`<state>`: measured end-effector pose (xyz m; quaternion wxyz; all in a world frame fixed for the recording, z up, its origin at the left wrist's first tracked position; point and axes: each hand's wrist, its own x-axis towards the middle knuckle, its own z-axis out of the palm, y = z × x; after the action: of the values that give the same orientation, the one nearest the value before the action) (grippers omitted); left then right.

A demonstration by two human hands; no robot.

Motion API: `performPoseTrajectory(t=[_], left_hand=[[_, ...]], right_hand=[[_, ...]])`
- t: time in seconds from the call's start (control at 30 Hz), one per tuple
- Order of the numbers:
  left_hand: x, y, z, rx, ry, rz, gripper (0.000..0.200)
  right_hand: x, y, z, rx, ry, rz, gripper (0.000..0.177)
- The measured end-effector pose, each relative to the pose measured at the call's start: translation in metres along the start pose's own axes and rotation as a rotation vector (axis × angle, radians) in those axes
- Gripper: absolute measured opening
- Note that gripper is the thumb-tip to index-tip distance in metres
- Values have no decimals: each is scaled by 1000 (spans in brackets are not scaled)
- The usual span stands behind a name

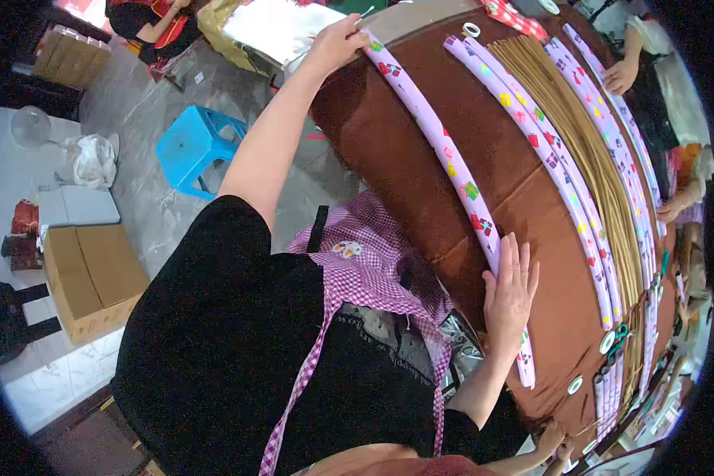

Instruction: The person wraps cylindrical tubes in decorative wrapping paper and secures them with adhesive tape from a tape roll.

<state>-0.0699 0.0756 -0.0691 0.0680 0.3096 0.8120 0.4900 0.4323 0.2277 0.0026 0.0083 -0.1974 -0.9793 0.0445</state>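
Note:
A long, thin roll of lilac wrapping paper [428, 119] printed with colourful gift boxes lies along the near edge of the brown-covered table [468, 115]. At its far end my left hand [337, 46] has its fingers bent around the roll's tip. My right hand [509, 289] rests flat on the roll close to the other end, fingers stretched out. The roll's short tail shows beyond my right palm. Further in on the table lie two similar lilac rolls [543, 159], side by side, touching neither hand.
Long thin brown sticks [579, 135] lie in a bundle beyond the rolls, with more lilac rolls [603, 119] past them. Tape rolls [575, 385] and green-handled scissors [620, 333] are at the right. Co-workers' hands [623, 77] are across the table. A blue stool [194, 147] and cardboard box [95, 274] stand left.

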Motion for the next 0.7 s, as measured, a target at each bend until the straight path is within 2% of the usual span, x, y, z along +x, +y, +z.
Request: performPoseTrajectory(t=[0.17, 0.33, 0.4, 0.43, 0.5, 0.53, 0.57, 0.63, 0.7], left_hand=[[5, -4, 3, 101, 55, 35, 52], [-7, 30, 7, 222, 83, 12, 44], [-11, 40, 9, 650, 189, 113, 39], [-15, 45, 13, 644, 183, 117, 39], [-32, 57, 22, 731, 524, 531, 35], [-44, 78, 28, 713, 376, 442, 33], [-55, 86, 38, 709, 371, 445, 33], [-70, 98, 52, 596, 108, 612, 40], [-77, 95, 68, 613, 45, 654, 43]], right_hand=[[-1, 2, 2, 4, 14, 0, 63], [-6, 8, -4, 13, -1, -21, 62], [-13, 11, -4, 13, 29, -17, 63], [-16, 13, -3, 16, 58, -8, 64], [-20, 17, -3, 8, 55, 12, 63], [-22, 19, -3, 4, 57, 17, 63], [-23, 20, -4, 3, 56, 24, 63], [-22, 22, -5, 9, 65, 28, 62], [-23, 26, -5, 13, 57, 30, 62]])
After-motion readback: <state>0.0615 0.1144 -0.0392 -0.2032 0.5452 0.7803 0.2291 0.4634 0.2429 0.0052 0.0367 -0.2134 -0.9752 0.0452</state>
